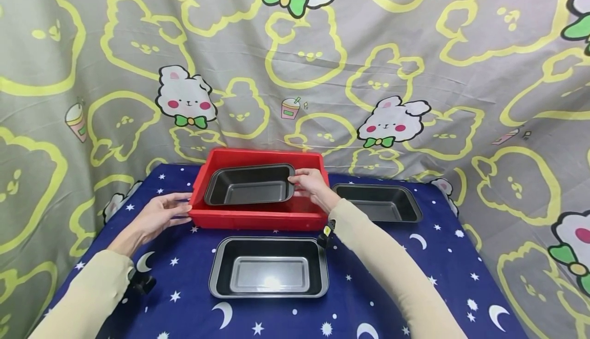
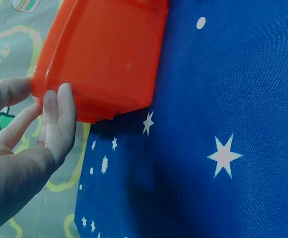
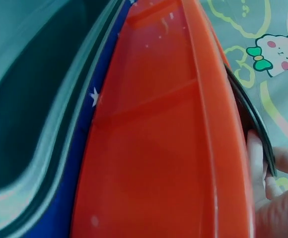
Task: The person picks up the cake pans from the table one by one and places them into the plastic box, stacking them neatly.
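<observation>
A dark loaf pan (image 1: 249, 185) sits tilted within a red plastic bin (image 1: 258, 221) at the middle of the table. My right hand (image 1: 313, 183) pinches this pan's right end, thumb over the rim and fingers below. In the right wrist view, part of the right hand (image 3: 283, 198) and the pan's dark rim (image 3: 255, 121) show past the bin's wall. My left hand (image 1: 159, 216) holds the bin's left end by its rim; the left wrist view has its fingertips (image 2: 64, 99) against the bin's corner.
In front of the bin lies a second loaf pan (image 1: 269, 267) with a shiny base. To the bin's right is a third loaf pan (image 1: 382, 203), partly behind my right sleeve (image 1: 382, 257). A blue star-patterned cloth (image 1: 184, 303) covers the table, and a printed curtain (image 1: 322, 72) surrounds it.
</observation>
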Motion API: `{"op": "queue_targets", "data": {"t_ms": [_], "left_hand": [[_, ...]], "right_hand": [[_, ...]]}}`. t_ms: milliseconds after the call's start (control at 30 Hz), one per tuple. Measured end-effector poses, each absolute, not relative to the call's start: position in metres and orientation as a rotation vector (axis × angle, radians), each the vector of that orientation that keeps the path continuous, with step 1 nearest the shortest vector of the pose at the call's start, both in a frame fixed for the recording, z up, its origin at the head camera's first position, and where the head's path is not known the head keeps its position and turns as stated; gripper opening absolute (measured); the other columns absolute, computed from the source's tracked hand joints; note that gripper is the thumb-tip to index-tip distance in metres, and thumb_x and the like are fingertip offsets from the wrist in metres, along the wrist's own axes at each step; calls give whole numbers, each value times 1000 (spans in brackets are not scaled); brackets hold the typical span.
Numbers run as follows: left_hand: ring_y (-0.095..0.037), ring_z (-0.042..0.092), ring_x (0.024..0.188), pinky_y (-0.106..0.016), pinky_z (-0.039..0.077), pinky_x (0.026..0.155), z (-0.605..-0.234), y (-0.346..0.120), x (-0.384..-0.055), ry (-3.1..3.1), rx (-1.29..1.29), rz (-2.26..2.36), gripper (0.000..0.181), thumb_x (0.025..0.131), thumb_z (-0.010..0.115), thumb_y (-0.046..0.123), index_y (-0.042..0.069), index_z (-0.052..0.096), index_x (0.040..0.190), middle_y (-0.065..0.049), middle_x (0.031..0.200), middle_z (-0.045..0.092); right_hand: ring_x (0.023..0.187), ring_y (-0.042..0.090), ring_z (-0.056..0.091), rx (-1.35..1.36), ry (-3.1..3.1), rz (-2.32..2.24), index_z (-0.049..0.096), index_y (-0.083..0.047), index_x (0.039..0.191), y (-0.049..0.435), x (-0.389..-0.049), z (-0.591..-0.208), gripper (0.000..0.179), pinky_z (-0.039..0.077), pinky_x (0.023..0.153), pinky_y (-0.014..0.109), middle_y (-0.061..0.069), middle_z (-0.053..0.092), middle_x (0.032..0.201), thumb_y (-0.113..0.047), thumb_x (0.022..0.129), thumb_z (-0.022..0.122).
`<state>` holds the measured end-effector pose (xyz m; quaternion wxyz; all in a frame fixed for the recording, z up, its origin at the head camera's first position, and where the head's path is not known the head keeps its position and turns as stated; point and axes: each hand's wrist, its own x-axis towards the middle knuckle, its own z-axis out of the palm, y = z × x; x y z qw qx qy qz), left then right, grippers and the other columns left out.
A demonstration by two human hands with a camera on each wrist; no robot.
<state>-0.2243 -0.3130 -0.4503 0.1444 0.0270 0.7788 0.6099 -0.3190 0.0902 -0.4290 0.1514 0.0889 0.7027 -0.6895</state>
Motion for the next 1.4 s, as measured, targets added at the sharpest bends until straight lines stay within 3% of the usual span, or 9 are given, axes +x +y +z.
{"op": "queue_targets", "data": {"t_ms": [167, 467, 767, 1067, 1200, 1400], "left_hand": [[-2, 73, 104, -36, 65, 97, -449, -312, -224, 2246, 70, 1755, 67, 107, 64, 18, -8, 33, 161, -32, 155, 49], [-2, 73, 104, -37, 64, 98, -449, -311, -224, 2249, 66, 1756, 68, 106, 64, 19, -8, 33, 160, -33, 155, 49], [-1, 72, 106, -37, 64, 98, -450, -312, -224, 2242, 69, 1761, 68, 107, 63, 19, -7, 32, 161, -37, 161, 38], [-2, 72, 106, -38, 64, 99, -451, -312, -224, 2242, 72, 1761, 68, 107, 64, 19, -7, 32, 161, -37, 161, 39], [-2, 72, 105, -39, 64, 99, -450, -312, -224, 2246, 68, 1759, 68, 107, 63, 18, -7, 32, 161, -37, 161, 39], [-3, 72, 106, -39, 63, 100, -451, -312, -224, 2246, 61, 1753, 67, 107, 62, 19, -7, 31, 161, -37, 162, 38]], "right_hand": [[71, 16, 69, 278, 2029, -1928, 65, 0, 130, 90, -321, -428, 35, 64, 58, 26, 6, 71, 89, -4, 97, 72], [75, 19, 72, 244, 2063, -1803, 63, 1, 133, 95, -323, -428, 37, 67, 63, 32, 11, 72, 93, -4, 97, 72], [68, 14, 70, 273, 2085, -1757, 63, 0, 134, 95, -325, -434, 39, 67, 62, 32, 17, 74, 106, -2, 97, 71], [71, 15, 70, 279, 2119, -1727, 57, 1, 145, 95, -325, -438, 51, 67, 66, 34, 14, 71, 105, -3, 96, 72], [78, 18, 71, 250, 2149, -1692, 55, 4, 147, 97, -324, -436, 55, 68, 68, 34, 22, 71, 121, -3, 96, 73], [101, 28, 74, 211, 2174, -1654, 55, 5, 146, 101, -321, -431, 53, 67, 86, 42, 27, 66, 137, -5, 97, 72]]}}
